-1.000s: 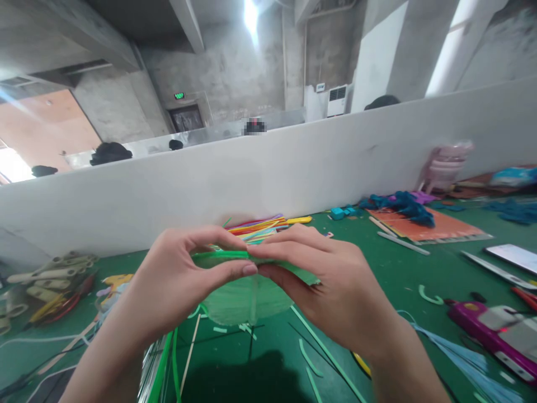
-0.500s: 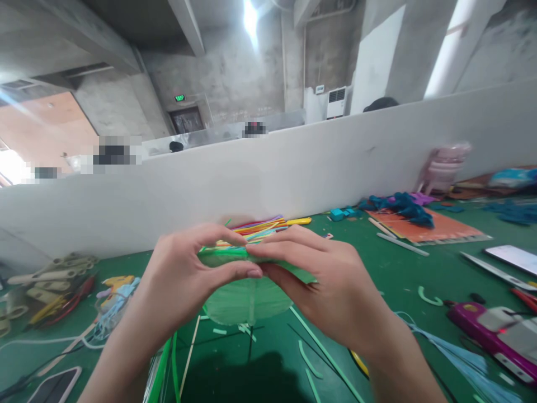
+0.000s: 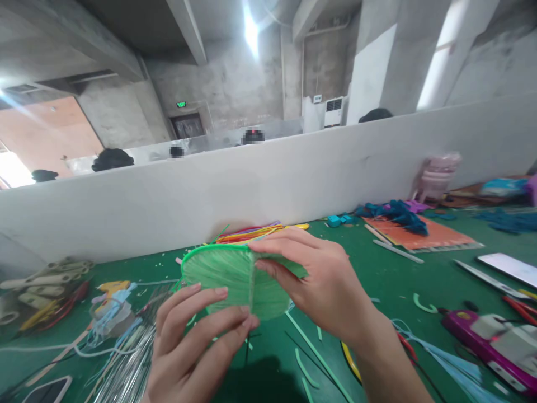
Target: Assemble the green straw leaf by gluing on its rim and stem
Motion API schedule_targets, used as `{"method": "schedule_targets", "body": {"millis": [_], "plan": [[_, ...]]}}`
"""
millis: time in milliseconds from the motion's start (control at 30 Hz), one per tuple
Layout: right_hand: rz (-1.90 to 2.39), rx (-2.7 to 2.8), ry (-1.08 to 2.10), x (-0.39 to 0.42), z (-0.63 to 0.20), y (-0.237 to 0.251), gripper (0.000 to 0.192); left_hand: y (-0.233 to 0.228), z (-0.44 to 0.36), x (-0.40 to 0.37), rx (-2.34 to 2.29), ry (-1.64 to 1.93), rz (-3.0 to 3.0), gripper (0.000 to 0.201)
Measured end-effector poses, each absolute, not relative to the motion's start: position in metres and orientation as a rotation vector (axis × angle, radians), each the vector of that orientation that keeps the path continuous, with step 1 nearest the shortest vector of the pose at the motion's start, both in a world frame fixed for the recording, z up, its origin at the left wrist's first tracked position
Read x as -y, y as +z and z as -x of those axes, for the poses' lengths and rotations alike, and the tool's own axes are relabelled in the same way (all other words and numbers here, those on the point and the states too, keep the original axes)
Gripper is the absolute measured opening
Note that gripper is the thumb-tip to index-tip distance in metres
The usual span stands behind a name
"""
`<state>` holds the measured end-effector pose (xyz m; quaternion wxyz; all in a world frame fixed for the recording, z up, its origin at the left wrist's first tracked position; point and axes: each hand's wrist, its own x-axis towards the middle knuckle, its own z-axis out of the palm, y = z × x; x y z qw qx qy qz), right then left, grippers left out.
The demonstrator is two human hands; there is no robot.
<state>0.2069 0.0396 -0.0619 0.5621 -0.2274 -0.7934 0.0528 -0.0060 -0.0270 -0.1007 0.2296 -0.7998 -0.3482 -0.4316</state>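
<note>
The green woven disc [image 3: 226,277] is pinched at its lower edge by the left hand [image 3: 197,347], its top by the right hand [image 3: 319,285]; the rim could be creased if squeezed harder.

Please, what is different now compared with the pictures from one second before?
The left hand dropped from the top rim of the green fan to its lower edge, and the fan's face tipped up toward the camera. The right hand keeps pinching the rim. The coloured strips stayed put.
</note>
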Motion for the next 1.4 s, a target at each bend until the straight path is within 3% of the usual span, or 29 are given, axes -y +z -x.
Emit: {"method": "schedule_targets", "body": {"millis": [133,233,333,467,867,1133,1400], "plan": [[0.518,1.865,0.153,-0.044,-0.207,-0.063,0.022,-0.117,0.016,0.017,0.899,-1.153,2.176,0.027],[0.535,1.861,0.158,-0.050,-0.208,-0.065,0.022,-0.130,0.027,0.013,1.036,-1.294,2.220,0.033],[0.582,1.860,0.184,-0.056,-0.209,-0.065,0.022,-0.145,0.038,0.014,1.361,-1.550,2.068,0.031],[0.637,1.844,0.211,-0.064,-0.211,-0.067,0.022,-0.160,0.050,0.010,1.791,-2.017,1.823,0.006],[0.719,1.834,0.234,-0.071,-0.210,-0.068,0.019,-0.210,0.082,-0.023,2.183,-2.358,1.555,0.046],[0.741,1.828,0.200,-0.069,-0.210,-0.068,0.018,-0.222,0.078,-0.026,2.241,-2.429,1.544,0.040],[0.753,1.830,0.159,-0.071,-0.211,-0.069,0.018,-0.224,0.077,-0.021,2.374,-2.179,1.733,0.038]]}}
